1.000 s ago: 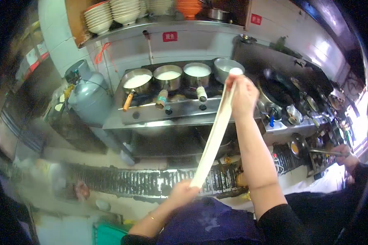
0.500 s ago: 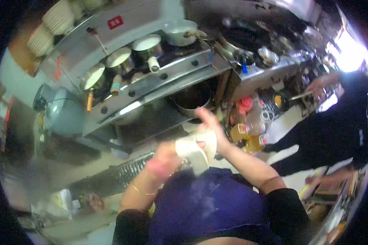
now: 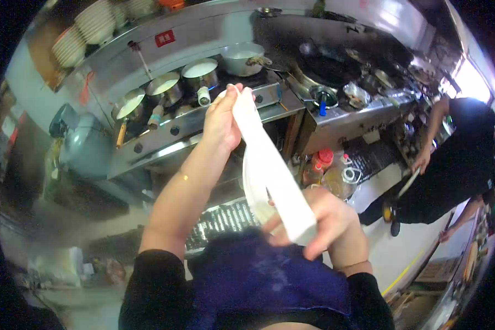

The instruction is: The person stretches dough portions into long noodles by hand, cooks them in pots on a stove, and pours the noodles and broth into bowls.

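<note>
A long white strip of dough (image 3: 269,162), doubled into a loop, stretches slantwise between my two hands in front of the dark blue apron (image 3: 269,269). My left hand (image 3: 224,118) is raised toward the stove and closed on the upper end, the dough lying between thumb and fingers. Lower and nearer my body, my right hand (image 3: 330,217) grips the other end, its fingers partly inside the loop. A thin second strand hangs slack behind the front one.
Several pots of whitish liquid (image 3: 199,69) stand on the metal stove (image 3: 159,146) ahead. Farther right is a dark wok (image 3: 330,69). Bottles with red lids (image 3: 324,158) stand on the floor. A person in black (image 3: 462,154) at right holds a ladle (image 3: 407,184).
My left hand has risen forward toward the stove and my right hand has dropped back toward my body. The dough, bunched before, is now drawn out long. The person at right has lowered the ladle.
</note>
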`<state>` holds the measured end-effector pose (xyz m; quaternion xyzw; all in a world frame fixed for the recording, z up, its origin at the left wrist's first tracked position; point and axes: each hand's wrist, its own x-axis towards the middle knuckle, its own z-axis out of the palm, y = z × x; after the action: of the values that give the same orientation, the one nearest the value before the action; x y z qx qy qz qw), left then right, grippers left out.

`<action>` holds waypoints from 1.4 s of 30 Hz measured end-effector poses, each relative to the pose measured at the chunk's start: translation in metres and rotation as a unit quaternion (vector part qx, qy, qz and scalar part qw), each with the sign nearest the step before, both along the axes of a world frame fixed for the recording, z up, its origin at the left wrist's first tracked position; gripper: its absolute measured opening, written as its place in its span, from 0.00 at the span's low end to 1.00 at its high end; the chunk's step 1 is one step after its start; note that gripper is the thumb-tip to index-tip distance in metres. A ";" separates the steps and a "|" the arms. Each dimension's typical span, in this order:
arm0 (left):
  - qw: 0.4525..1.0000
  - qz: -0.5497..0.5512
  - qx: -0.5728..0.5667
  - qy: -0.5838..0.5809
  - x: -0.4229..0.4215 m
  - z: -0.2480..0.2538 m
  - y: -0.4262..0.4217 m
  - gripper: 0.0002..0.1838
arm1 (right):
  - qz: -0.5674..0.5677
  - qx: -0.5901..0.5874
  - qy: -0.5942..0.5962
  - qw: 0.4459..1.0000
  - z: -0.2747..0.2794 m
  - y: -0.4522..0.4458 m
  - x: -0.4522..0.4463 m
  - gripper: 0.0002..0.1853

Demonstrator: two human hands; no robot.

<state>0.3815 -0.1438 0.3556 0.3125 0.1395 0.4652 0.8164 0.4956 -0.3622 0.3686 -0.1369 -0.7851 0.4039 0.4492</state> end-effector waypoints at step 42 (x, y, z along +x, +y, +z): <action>0.894 -0.439 0.072 0.045 0.052 -0.040 -0.108 0.27 | -0.703 -0.135 0.083 0.693 -0.050 -0.014 0.031 0.09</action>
<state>0.4339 -0.2521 0.3158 0.4206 -0.0088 0.0533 0.9056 0.5262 -0.3760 0.3181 -0.6742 -0.3564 0.0810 0.6418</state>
